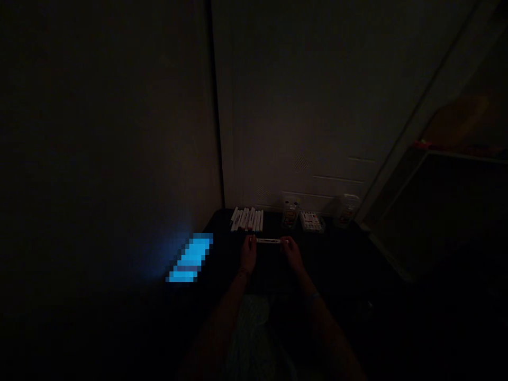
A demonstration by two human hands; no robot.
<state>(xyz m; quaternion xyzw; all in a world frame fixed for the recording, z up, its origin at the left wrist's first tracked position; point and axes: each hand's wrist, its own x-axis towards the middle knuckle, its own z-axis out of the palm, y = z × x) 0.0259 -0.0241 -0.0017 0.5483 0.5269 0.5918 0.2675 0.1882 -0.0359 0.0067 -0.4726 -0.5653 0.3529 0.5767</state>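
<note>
A slim white marker (269,241) with dark print lies level between my two hands, above the dark tabletop. My left hand (248,255) pinches its left end, and my right hand (291,253) grips its right end. Just beyond my left hand, several white markers (246,219) lie side by side in a row. Past my right hand a clear case (311,221) holds what look like more markers. The dim light hides the finer finger detail.
Two clear plastic packs stand against the back wall, one upright pack (291,212) in the middle and another pack (347,210) at the right. A glowing blue, blurred-out screen (190,259) sits left of my hands. Walls close off the left and back.
</note>
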